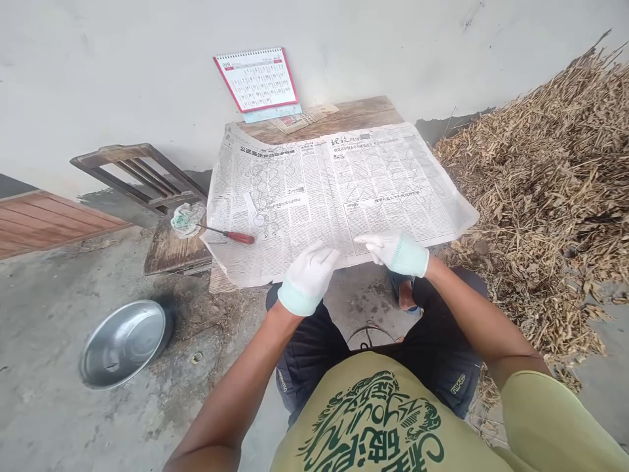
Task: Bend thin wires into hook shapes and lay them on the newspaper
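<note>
A large newspaper (334, 190) lies spread over a small wooden table (354, 113). My left hand (310, 275), in a white glove, rests at the paper's near edge with its fingers stretched flat on it. Just to the right, my gloved right hand (396, 251) lies on the same edge, fingers extended and pointing left. A screwdriver with a red handle (230, 235) lies on the paper's left part, its tip reaching toward a crumpled cloth (187, 218). Neither hand holds anything.
A desk calendar (258, 82) leans on the white wall behind the table. A wooden chair (147, 177) stands to the left, a metal basin (125, 341) on the concrete floor at lower left. A big heap of dry stalks (545, 190) fills the right side.
</note>
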Demonstrator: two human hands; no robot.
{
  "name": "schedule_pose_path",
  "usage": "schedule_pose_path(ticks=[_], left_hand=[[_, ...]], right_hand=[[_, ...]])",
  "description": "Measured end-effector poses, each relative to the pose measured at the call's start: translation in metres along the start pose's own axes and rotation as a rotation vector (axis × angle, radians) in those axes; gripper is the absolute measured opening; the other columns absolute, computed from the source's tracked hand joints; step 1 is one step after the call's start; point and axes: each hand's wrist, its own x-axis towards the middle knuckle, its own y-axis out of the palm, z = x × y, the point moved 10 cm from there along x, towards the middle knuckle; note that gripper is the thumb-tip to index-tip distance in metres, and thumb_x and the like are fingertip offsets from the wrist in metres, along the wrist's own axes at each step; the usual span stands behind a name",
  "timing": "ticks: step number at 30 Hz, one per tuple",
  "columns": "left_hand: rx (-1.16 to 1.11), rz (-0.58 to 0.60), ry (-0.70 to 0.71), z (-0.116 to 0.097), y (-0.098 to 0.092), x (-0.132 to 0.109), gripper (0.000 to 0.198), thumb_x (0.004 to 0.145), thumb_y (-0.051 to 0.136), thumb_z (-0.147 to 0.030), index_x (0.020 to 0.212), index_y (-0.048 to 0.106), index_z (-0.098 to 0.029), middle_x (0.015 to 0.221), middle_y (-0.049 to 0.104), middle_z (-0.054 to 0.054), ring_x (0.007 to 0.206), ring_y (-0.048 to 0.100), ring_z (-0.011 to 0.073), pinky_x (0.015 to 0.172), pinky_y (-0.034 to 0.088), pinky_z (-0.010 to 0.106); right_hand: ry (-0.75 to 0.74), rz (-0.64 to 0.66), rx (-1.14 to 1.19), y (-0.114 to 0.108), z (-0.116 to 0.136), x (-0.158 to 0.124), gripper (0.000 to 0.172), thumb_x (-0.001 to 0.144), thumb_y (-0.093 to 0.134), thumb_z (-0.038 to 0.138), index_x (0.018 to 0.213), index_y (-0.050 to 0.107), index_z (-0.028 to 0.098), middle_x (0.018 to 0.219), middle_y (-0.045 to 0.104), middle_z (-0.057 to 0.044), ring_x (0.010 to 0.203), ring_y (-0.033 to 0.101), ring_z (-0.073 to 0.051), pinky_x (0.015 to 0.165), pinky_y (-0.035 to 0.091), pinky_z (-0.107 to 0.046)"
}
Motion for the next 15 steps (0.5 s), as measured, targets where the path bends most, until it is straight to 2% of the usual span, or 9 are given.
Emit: schedule_pose_path(ticks=[4,8,11,15], left_hand=[[-0.03,-0.026,0.001,-0.001,-0.001,0.001,0.043,0.092,0.054,0.002,0.126,0.066,-0.022,0.104,0.075,0.006,0.095,0.074,0.0192,0.109,0.058,0.047],[-0.003,-0.025,0.017,-0.003,-0.001,0.004,0.047,0.091,0.052,0.005,0.128,0.064,-0.022,0.099,0.075,0.005,0.089,0.073,0.0189,0.107,0.06,0.048],[0.021,-0.063,0.038,-0.004,-0.005,0.006,0.048,0.091,0.054,0.005,0.13,0.063,-0.022,0.101,0.075,0.006,0.093,0.073,0.0197,0.106,0.061,0.046],[0.031,-0.071,0.039,-0.003,-0.008,0.01,0.045,0.092,0.053,0.003,0.128,0.065,-0.021,0.103,0.076,0.006,0.095,0.074,0.0198,0.106,0.061,0.045]], right_hand=[[-0.006,0.014,-0.034,0.0,0.001,0.0,0.047,0.107,0.045,0.034,0.148,0.062,0.023,0.07,0.069,0.0,0.063,0.062,-0.017,0.067,0.051,-0.033],[-0.024,0.017,-0.09,-0.004,0.006,0.001,0.049,0.107,0.046,0.036,0.153,0.057,0.024,0.079,0.074,0.0,0.073,0.068,-0.018,0.079,0.053,-0.035],[-0.002,-0.06,-0.026,-0.015,0.003,0.0,0.049,0.106,0.047,0.04,0.151,0.058,0.022,0.087,0.076,-0.002,0.081,0.072,-0.019,0.084,0.055,-0.037],[-0.004,-0.218,0.148,-0.036,-0.004,-0.005,0.046,0.106,0.045,0.047,0.136,0.068,0.02,0.084,0.075,-0.003,0.074,0.071,-0.019,0.078,0.058,-0.036]])
